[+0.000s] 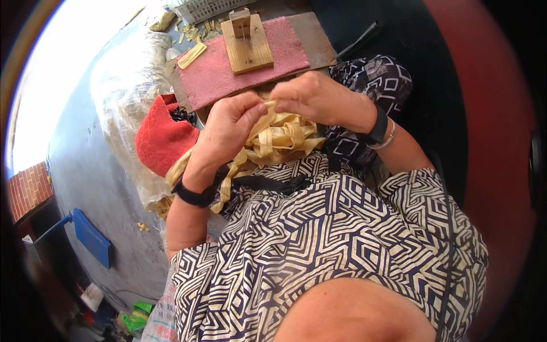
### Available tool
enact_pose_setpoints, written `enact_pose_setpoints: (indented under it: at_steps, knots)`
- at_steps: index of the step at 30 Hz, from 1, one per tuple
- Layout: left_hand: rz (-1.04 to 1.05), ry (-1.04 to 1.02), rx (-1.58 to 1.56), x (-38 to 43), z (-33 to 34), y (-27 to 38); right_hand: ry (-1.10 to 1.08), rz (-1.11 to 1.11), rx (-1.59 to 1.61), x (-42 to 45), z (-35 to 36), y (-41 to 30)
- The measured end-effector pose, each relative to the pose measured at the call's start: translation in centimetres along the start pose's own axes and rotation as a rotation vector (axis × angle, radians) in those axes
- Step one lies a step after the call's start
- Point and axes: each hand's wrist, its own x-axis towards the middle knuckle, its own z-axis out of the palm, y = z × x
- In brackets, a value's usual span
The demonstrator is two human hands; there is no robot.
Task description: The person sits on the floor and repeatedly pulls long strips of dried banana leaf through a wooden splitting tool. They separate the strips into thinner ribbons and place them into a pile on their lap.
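Note:
Pinched between thumb and fingers of my left hand (226, 122) is a pale yellow strip of dried plant husk (270, 107). My right hand (318, 100) grips the same strip close beside it, the fingertips of both hands nearly meeting. A loose heap of long, ribbon-like husk strips (284, 134) lies on my lap just below the hands. One length trails down past my left wrist. Beyond the hands, a small wooden block with an upright piece (252, 47) rests on a pink cloth pad (205, 79). A single flat husk piece (192, 55) lies at the pad's left end.
The pad covers a board (316, 38). Left of my lap are a red cloth (164, 137) and a whitish woven sack (124, 85). A white plastic crate (205, 9) and husk scraps (188, 33) are farther off. A blue dustpan (92, 239) stands on the grey floor.

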Motion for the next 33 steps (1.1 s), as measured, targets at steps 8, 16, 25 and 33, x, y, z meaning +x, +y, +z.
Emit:
enact_pose_setpoints:
  at_steps: [8, 16, 25, 33]
  knots:
    - [-0.186, -0.13, -0.366, -0.1, -2.2, 0.4, 0.035, 0.425, 0.559, -0.4, -1.5, -1.9]
    - [-0.196, -0.141, -0.301, -0.4, -2.0, -1.5, 0.048, 0.212, -0.042, -1.9, -2.5, 0.8]
    - [-0.224, -0.194, -0.295, 0.6, -3.1, -0.5, -0.033, 0.126, 0.179, 0.5, -1.1, 0.2]
    - [-0.108, 0.147, -0.111, 5.4, -6.1, -5.9, 0.344, 0.247, 0.362, 4.7, 0.3, 5.6]
